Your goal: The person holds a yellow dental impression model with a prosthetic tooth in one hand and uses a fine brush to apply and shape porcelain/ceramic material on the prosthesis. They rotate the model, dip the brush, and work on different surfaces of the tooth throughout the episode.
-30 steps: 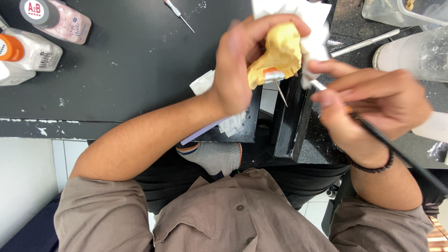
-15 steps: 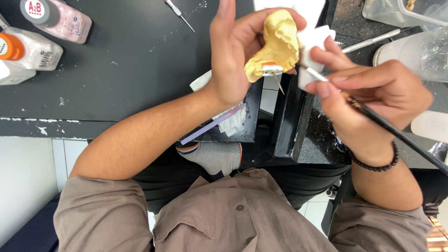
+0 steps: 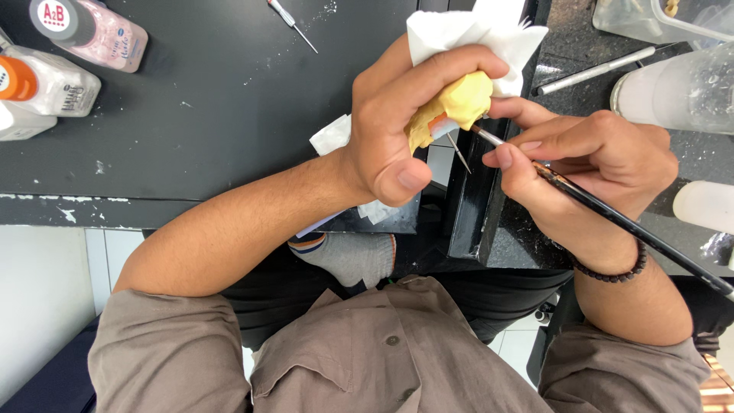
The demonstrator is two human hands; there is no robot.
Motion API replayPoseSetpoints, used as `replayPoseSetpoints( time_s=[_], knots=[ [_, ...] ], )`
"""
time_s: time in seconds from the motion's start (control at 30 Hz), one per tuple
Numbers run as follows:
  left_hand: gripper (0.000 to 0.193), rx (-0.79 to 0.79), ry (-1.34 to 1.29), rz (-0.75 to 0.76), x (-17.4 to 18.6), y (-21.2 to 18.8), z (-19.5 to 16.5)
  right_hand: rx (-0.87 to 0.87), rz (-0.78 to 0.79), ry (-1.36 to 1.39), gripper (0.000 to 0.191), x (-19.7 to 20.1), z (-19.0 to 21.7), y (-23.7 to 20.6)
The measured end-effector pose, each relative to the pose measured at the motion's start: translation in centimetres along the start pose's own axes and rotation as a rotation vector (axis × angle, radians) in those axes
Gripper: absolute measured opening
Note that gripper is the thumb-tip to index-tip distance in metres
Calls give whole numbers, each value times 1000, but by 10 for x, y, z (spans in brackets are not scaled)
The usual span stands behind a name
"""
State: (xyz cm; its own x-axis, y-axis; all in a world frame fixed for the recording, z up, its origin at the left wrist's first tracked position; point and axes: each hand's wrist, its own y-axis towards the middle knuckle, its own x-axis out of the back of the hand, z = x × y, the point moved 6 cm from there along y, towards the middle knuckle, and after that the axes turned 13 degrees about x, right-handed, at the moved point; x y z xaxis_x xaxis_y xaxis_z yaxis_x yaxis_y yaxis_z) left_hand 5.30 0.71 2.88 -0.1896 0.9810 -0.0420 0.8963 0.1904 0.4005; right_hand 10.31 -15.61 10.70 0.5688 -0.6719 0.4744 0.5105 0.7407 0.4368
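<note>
Above the black counter (image 3: pixel 214 115), left hand (image 3: pixel 401 126) gripped a yellow dental model (image 3: pixel 455 103) while right hand (image 3: pixel 589 164) pinched a thin brush (image 3: pixel 612 218), seemingly applying material; steady tip placement came next.

Matt yellow plaster cast (image 3: pixel 459 101), soft white tissue (image 3: pixel 459 30), glossy black brush handle (image 3: pixel 612 218).

Bright, even overhead light; sharp throughout, soft shadows under the forearms, faint glare along the desk (image 3: pixel 199 115) far-right edge.
</note>
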Motion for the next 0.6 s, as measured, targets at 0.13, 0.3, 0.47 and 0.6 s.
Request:
replayPoseSetpoints(
  time_s=[0.13, 0.3, 0.47, 0.6],
  knots=[
    [95, -46, 54, -3, -1, -3, 3, 33, 18, -37, 22, -1, 2, 2],
    [95, -82, 66, 8, -3, -4, 4, 39, 19, -47, 21, -2, 0, 1],
    [96, -84, 67, 23, -4, -5, 2, 49, 29, -69, 21, -2, 0, 0],
    [95, -92, 69, 17, -4, -4, 2, 51, 36, -67, 20, -1, -1, -2]
  ],
)
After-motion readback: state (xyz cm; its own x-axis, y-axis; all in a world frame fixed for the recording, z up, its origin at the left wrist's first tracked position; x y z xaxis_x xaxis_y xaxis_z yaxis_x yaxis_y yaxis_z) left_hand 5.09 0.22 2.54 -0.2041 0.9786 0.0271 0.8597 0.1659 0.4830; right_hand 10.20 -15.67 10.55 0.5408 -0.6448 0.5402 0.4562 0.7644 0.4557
